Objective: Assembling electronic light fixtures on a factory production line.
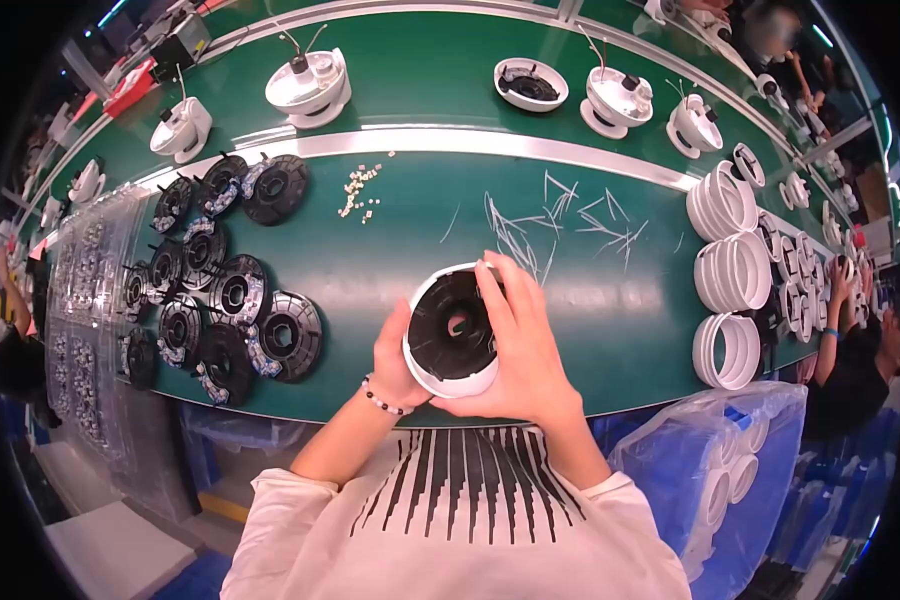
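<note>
Between my two hands, just above the table's near edge, is a round white housing with a black disc (446,335) seated inside its rim. My left hand (396,355) grips the housing's left side, its fingers mostly hidden behind the white wall. From the right, my right hand (523,335) wraps around the housing, with fingertips over the upper rim and the black disc. A hole shows in the disc's middle, with a bit of skin colour visible through it. Left of my hands lie several black round parts (288,335) with small circuit boards and wires on them.
White rings (727,350) stand stacked at the table's right. Small pale connectors (360,185) and thin white strips (515,240) lie scattered ahead. White assemblies (308,85) stand on the green conveyor behind a metal rail. Clear trays (85,330) flank the left; a plastic-lined blue bin (660,500) sits lower right.
</note>
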`<state>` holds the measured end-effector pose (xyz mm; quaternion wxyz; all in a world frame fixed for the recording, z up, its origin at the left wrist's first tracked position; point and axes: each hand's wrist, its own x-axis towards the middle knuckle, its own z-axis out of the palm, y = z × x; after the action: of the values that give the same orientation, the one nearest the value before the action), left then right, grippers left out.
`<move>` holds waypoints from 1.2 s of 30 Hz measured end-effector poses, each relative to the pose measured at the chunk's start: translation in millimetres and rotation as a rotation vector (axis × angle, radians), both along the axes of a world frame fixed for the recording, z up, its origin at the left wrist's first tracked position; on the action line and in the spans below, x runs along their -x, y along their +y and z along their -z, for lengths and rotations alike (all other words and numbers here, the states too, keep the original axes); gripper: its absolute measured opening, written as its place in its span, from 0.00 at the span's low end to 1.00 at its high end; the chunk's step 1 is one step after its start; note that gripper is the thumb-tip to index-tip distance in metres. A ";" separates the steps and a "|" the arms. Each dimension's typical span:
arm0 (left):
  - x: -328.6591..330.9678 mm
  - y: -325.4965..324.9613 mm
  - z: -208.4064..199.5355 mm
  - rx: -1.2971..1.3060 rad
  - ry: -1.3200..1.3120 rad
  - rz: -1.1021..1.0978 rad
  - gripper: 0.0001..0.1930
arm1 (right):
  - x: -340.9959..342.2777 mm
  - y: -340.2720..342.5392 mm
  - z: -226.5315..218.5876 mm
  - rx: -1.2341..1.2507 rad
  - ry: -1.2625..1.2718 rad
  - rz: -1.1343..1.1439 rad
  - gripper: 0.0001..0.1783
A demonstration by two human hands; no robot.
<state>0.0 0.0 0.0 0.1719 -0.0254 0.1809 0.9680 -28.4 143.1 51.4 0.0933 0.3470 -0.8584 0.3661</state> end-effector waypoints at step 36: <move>37.4 -13.8 -58.0 0.366 -0.137 0.167 0.25 | 0.9 29.6 7.7 0.324 0.408 0.044 0.17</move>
<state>-37.4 -13.8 58.0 0.2561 -0.1070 0.3432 0.8973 -29.2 172.7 43.8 0.3268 0.3755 -0.7594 0.4190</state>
